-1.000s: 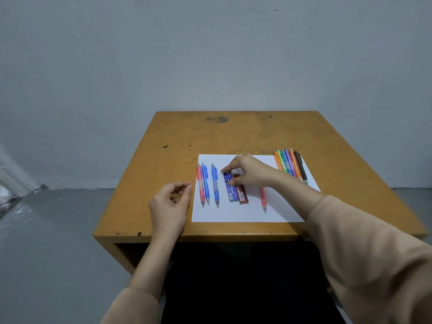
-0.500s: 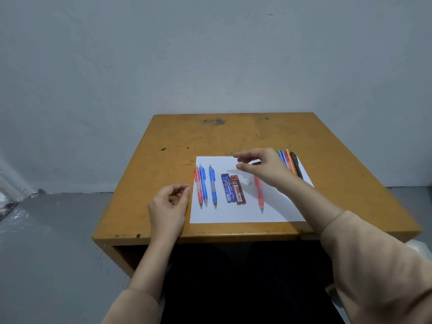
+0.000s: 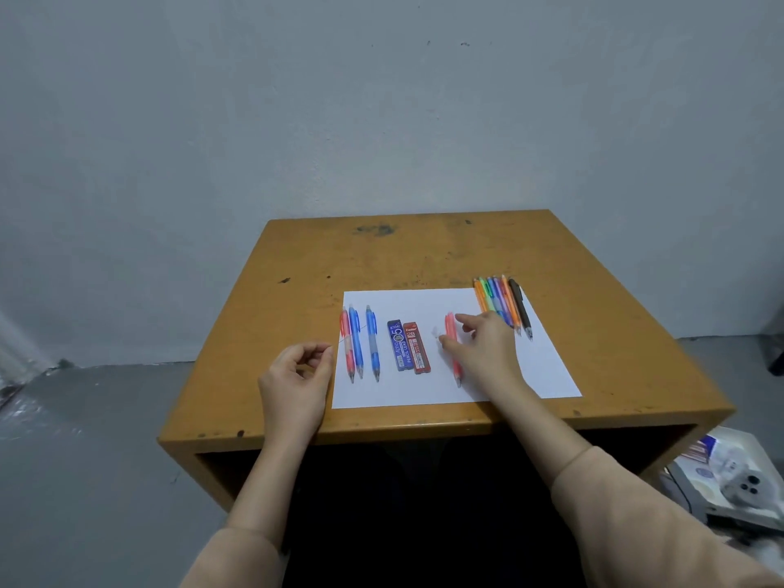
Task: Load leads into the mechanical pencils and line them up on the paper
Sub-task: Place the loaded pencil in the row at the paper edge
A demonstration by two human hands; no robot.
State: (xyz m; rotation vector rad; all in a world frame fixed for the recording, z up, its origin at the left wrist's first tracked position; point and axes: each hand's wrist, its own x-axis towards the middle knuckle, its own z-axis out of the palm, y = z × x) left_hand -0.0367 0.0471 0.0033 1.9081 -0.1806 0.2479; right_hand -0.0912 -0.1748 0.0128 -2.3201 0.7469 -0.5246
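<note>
One red mechanical pencil (image 3: 449, 328) lies at the right hand (image 3: 483, 348), mid-frame on the paper (image 3: 551, 375).
Thumb and forefinger straddle its barrel, spread and not yet closed; a mid-barrel pinch and straight lift would likely clear the lead cases (image 3: 406, 346) just left of it. The left hand (image 3: 295, 377) rests curled on the bench (image 3: 424, 256) at the paper's left edge; whether it pinches anything I cannot tell.

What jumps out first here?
The white paper on the orange table, with the right hand spread over a lone red pencil near its middle. Three pencils line its left edge, two lead cases lie beside them, and a colourful pencil bundle sits at its far right corner.
</note>
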